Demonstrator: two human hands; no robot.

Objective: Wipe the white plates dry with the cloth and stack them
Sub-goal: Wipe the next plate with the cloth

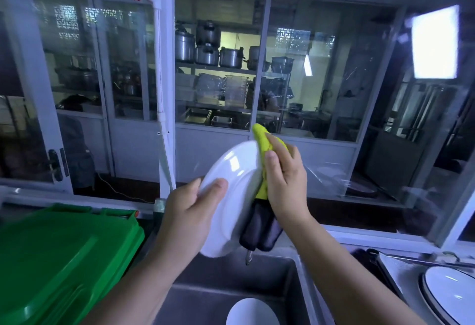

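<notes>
I see the left hand (191, 211) holding a white plate (231, 167) at its lower left rim. The thumb lies on the front face and the other fingers go behind the plate, so the hand is closed around the rim. The plate is lifted in the air above the steel sink (285, 281), in the middle of the view. It stands nearly upright, with its face turned toward the camera.

The right hand (285, 183) grips a yellow-green cloth (264, 142) and presses it on the right edge of the plate. The thumb lies on the cloth near the rim and the fingers are curled around the cloth on the far side. One corner of the cloth sticks up above the hand. A dark fabric part (259, 232) hangs below the hand, behind the plate edge; I cannot tell if it belongs to the same cloth.

In the sink, at the bottom edge of the view, lies a second white plate (252, 312). At the right, on the counter beside the sink, is a dark-rimmed plate (452, 296), partly cut by the frame. At the left is a green bin lid (59, 260). Behind the glass wall, steel pots (208, 52) stand on shelves.
</notes>
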